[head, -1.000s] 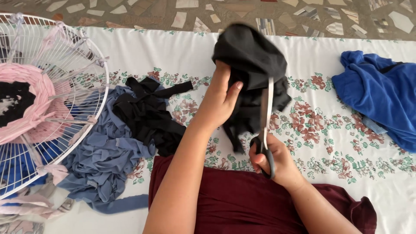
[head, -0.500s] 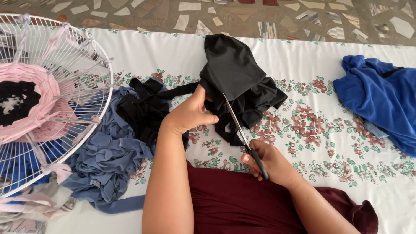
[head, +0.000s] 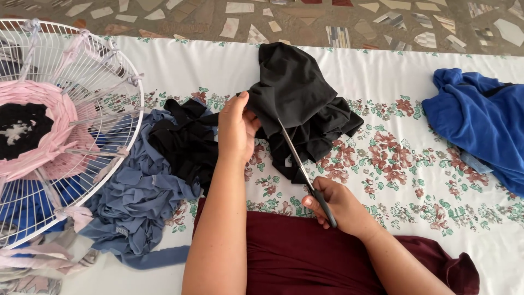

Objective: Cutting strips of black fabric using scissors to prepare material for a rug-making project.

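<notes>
Gripping black cloth [head: 297, 98] edge; scissors [head: 303, 169] cutting alongside.

Black cloth [head: 297, 98] lower and flatter, scissors [head: 303, 169] now slanted into it, left hand [head: 237, 128] further left.

l hand [head: 237, 128] holds black cloth [head: 297, 98]; r hand [head: 338, 205] w/ scissors [head: 303, 172] cutting it.

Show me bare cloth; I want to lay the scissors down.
The flowered sheet is bare between the black fabric and the blue garment, and along its plain white top edge left of the black fabric. Left is crowded: black strips, grey-blue strips, white wire fan guard.
</notes>
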